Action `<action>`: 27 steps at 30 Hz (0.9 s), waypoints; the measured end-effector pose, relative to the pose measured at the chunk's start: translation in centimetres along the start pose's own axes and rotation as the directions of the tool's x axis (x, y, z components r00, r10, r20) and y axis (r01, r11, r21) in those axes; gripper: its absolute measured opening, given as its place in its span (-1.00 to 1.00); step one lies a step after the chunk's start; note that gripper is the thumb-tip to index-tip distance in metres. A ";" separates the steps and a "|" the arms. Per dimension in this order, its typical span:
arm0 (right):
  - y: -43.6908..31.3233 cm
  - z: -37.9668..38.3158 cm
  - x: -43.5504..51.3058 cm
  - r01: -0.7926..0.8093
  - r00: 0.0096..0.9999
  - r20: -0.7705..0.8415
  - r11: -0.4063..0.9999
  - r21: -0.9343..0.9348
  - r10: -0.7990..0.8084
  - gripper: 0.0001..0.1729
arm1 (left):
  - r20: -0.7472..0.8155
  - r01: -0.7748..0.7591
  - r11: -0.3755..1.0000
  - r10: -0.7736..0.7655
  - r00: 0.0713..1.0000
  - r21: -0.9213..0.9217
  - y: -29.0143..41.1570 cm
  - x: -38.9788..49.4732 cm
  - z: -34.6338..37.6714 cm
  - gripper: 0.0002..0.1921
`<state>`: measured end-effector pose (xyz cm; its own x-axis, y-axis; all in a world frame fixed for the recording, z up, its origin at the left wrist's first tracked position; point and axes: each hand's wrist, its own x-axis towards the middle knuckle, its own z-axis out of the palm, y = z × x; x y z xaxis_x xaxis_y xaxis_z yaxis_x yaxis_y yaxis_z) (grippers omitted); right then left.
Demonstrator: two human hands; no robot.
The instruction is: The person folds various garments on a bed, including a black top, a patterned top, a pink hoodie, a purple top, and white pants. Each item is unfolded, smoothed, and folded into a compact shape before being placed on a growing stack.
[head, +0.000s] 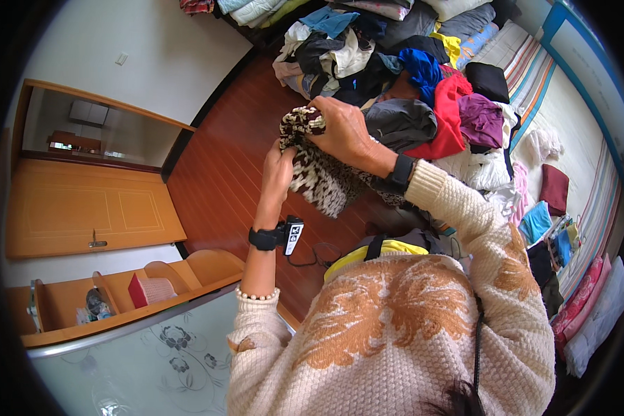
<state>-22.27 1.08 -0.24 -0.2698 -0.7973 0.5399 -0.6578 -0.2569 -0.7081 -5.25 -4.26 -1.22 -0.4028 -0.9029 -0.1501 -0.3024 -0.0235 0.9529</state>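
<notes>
A brown-and-white patterned knit garment (pixel 325 184) is held up in front of me, its bunched upper end between both hands. My left hand (pixel 278 174) pinches the bunched part at its lower left. Above it, my right hand (pixel 346 132) grips the top from the right, fingers curled over the fabric. The rest of the garment hangs down over the floor, partly hidden behind my right wrist. Just beyond my right hand lies a dark grey garment (pixel 400 124), at the near side of a large heap of clothes.
The heap, with a red garment (pixel 447 117) and a purple one (pixel 481 120), covers part of a bed with a striped sheet (pixel 572 119). Folded maroon cloth (pixel 555 190) lies farther right. At left are a wooden door (pixel 96 208), a shelf unit (pixel 197 281) and a flower-patterned glass panel (pixel 151 364).
</notes>
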 end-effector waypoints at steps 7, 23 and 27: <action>-0.4 -0.1 -2.7 0.072 0.983 0.156 0.987 0.145 -0.095 -0.17 | 0.087 0.212 0.729 -0.206 0.975 -0.651 1.6 1.0 1.2 -0.78; -0.3 -5.0 4.0 -0.163 0.937 0.345 0.807 0.568 -0.053 -0.47 | 0.138 -0.245 0.934 0.287 0.948 -0.259 7.1 -2.1 -0.6 -0.44; -2.8 -5.8 4.7 -0.212 0.908 0.416 0.795 0.568 -0.055 -0.48 | -0.090 -0.464 0.725 0.581 0.809 0.508 5.3 -0.8 -0.5 -0.58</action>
<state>-25.74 1.24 6.95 0.0839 -0.9368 0.3397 -0.0668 -0.3454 -0.9361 -6.13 -3.84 4.11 -0.4240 -0.7827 0.4557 -0.4713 0.6203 0.6269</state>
